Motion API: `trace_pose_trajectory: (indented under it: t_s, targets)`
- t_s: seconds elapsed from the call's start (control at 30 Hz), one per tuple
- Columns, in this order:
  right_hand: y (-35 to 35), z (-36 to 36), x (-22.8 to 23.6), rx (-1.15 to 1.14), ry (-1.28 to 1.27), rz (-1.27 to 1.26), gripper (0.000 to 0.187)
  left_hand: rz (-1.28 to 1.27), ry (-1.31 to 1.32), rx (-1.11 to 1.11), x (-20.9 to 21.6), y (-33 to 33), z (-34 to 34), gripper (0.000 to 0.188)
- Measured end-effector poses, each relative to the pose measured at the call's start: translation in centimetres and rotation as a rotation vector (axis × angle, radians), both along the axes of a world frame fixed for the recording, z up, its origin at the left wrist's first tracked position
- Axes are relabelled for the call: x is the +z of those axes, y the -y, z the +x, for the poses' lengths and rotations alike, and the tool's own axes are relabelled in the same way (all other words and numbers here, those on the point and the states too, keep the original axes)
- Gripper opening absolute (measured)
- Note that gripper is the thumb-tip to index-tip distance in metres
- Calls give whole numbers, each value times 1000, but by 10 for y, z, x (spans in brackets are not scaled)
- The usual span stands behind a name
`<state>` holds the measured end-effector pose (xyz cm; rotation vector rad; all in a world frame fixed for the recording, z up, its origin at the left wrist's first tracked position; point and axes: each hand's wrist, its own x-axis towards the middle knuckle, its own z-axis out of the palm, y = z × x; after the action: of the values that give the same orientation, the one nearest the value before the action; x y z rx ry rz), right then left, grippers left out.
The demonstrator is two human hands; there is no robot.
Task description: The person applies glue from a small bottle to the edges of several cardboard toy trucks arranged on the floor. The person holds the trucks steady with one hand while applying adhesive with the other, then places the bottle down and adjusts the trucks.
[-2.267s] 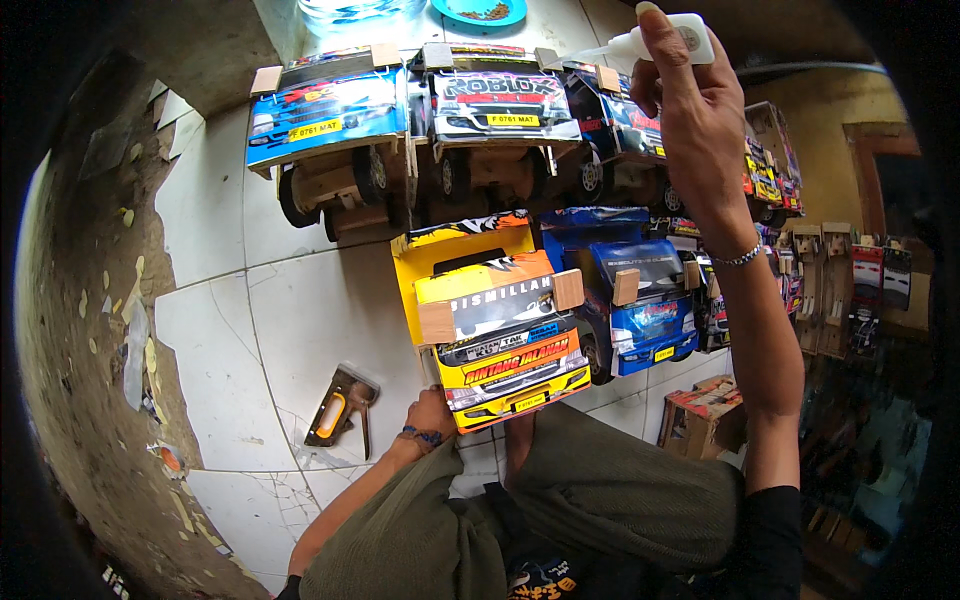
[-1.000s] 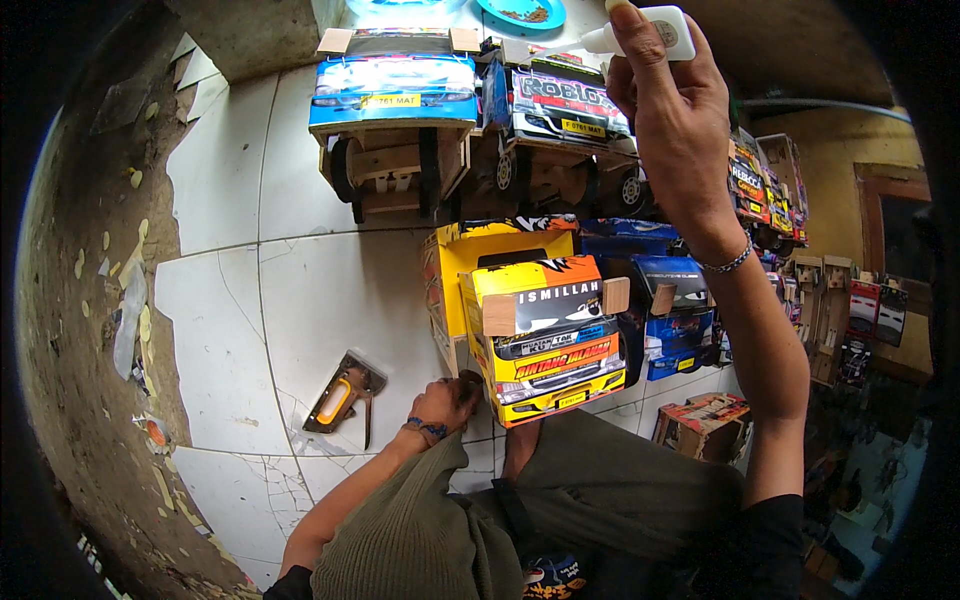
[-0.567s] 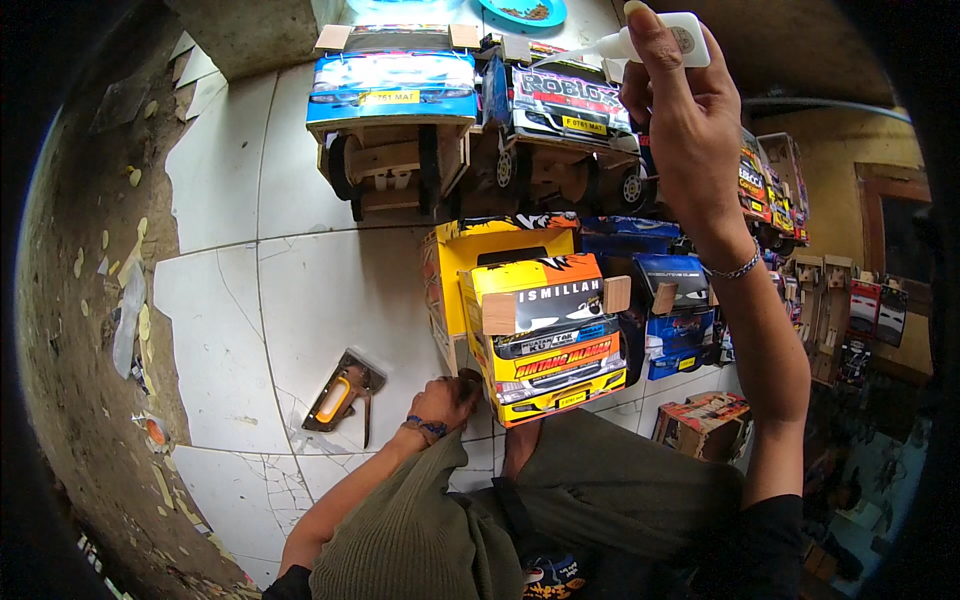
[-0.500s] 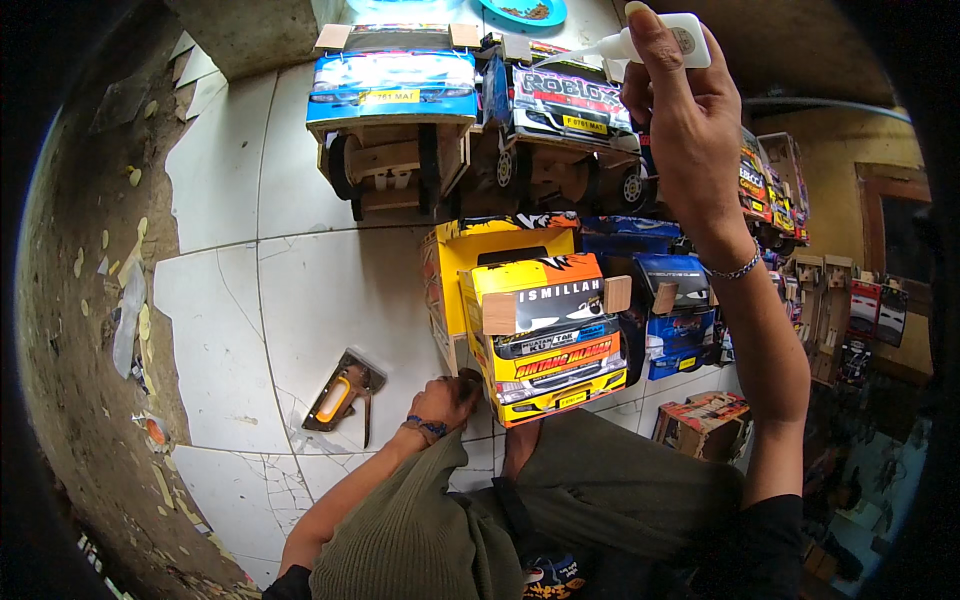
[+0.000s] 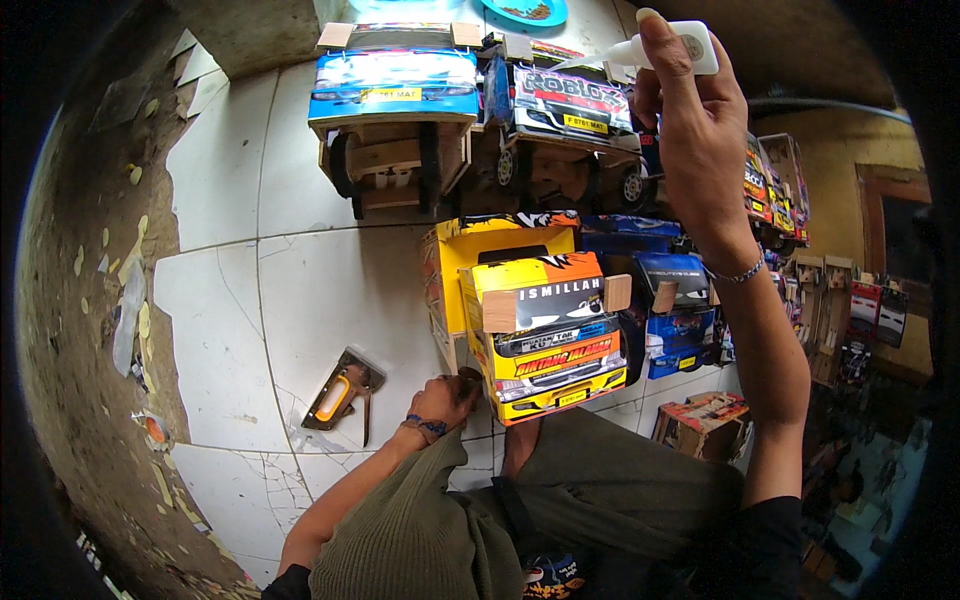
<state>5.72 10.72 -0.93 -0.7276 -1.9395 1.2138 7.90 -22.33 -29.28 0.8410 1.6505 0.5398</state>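
My right hand [image 5: 700,140] is raised at the upper right, closed around a small white glue bottle [image 5: 690,48]. Its thin nozzle points left, over the top of a toy truck with a white-and-black front [image 5: 575,100]; whether the tip touches is hard to make out. Low in the middle, my left hand [image 5: 443,400] is curled beside the lower left corner of a yellow toy truck [image 5: 555,345]. Its fingertips are partly hidden at a dark part there. Small wooden blocks [image 5: 499,312] stick out at both sides of the yellow truck's windscreen.
A staple gun [image 5: 343,397] lies on the white tiles [image 5: 215,330] left of my left hand. A blue-fronted truck [image 5: 392,85] stands at the back, a dark blue one [image 5: 678,320] beside the yellow truck. A turquoise dish [image 5: 525,12] sits at the far edge. Broken tile edges border bare ground at left.
My right hand and the glue bottle have shifted slightly to the right and down. My left hand and the trucks have stayed in place.
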Motion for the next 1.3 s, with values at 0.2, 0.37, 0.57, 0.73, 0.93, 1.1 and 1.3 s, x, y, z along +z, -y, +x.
trace_pose_trajectory:
  t_s: [0.2,0.37,0.57,0.73,0.93,1.1,1.3]
  targets:
    - [-2,-6,0,53,-39,14,20,-28,-67,-72,6,-3,-1,40]
    - [7,-27,-2,73,-85,110,21,-50,-62,-93,17,-8,-7,42]
    - [7,-41,-4,178,-114,39,19,-52,-22,-46,19,-8,-7,46]
    - [9,-49,-6,165,-118,17,18,-40,-22,-42,6,-4,-3,49]
    - [6,-50,-10,159,-109,51,16,-14,-33,-33,-3,-1,0,52]
    - [3,-49,-11,127,-116,70,19,3,-43,-15,1,-2,-1,52]
    - [5,-52,-1,95,-88,99,20,-63,-37,-52,10,-5,-5,49]
